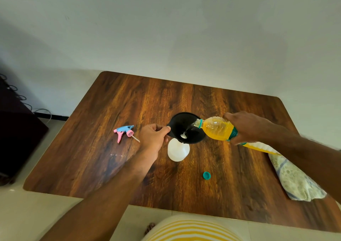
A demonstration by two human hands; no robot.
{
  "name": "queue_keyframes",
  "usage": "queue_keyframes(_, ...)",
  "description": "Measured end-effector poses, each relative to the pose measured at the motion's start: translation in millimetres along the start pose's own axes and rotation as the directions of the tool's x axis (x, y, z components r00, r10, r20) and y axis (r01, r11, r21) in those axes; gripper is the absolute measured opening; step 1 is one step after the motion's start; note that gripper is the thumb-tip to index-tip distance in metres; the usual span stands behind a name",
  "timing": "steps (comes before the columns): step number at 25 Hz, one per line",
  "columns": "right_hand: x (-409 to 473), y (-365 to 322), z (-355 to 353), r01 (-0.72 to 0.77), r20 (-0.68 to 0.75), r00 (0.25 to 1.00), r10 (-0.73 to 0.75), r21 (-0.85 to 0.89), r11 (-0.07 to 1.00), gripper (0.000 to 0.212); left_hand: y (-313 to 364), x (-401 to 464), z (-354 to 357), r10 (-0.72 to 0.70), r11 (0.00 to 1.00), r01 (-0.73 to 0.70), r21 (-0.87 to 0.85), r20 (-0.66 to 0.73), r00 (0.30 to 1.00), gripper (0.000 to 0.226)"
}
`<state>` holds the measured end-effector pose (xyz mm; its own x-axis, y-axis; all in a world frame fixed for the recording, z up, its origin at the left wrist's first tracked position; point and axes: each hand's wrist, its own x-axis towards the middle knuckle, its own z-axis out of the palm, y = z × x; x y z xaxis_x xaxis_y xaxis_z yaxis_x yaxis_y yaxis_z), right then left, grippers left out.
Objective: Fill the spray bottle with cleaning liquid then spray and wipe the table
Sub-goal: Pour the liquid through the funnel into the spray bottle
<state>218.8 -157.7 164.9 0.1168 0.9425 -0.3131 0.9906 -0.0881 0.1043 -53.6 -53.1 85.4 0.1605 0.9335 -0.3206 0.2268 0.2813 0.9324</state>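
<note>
While the right hand [245, 128] grips a tilted yellow bottle [215, 131], clear liquid streams into the black funnel [188, 128] — left fingers [162, 129] pinching its rim — atop the white spray bottle [178, 151], mid-desk [110, 167].

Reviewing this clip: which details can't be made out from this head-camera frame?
- Fill level in the white spray bottle: opaque body, neck hidden by the black funnel.
- Yellow bottle label: covered by the right hand.
- Left hand grip on the funnel rim: fingertips hide the contact.
- Patterned cloth: upper end hidden behind the right forearm.
- Dip tube on the spray head: too thin to judge.
</note>
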Motion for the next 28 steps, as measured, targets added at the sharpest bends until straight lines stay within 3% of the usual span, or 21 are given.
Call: queue_keyframes(28,-13,-2,-17,-0.014,0.024,1.0,0.015,-0.018,1.0,0.074,-3,4,-1,0.01,1.0,-0.01,-0.01,0.004,1.0,0.009)
